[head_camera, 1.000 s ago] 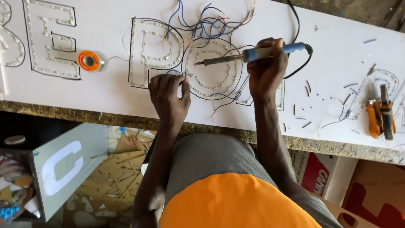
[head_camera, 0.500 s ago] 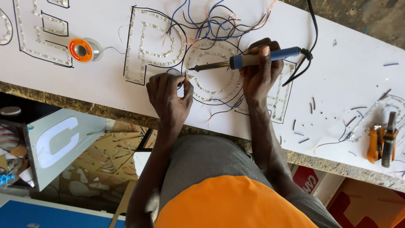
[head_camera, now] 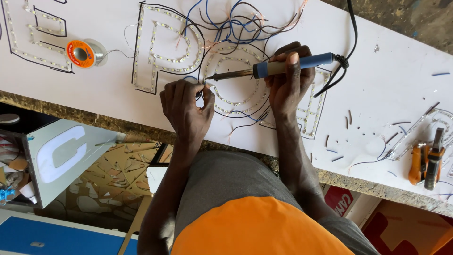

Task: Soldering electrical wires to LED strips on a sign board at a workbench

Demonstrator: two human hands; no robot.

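We take this for a sign-making workshop; a long white board (head_camera: pixel 387 89) carries letter outlines filled with LED strips (head_camera: pixel 160 59) and loose wires (head_camera: pixel 236 21); a solder spool (head_camera: pixel 82 53), a soldering iron (head_camera: pixel 273 68) and orange-handled pliers (head_camera: pixel 424 160) lie about; a boxed letter sign (head_camera: pixel 61 156) stands below the rough bench edge.

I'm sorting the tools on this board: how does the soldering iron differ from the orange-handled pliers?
The soldering iron is blue-handled and corded, gripped in the right hand with its tip over the LED letters; the orange-handled pliers lie unheld at the board's right end. The iron is long and thin; the pliers are short and stubby. Both are above the white board.
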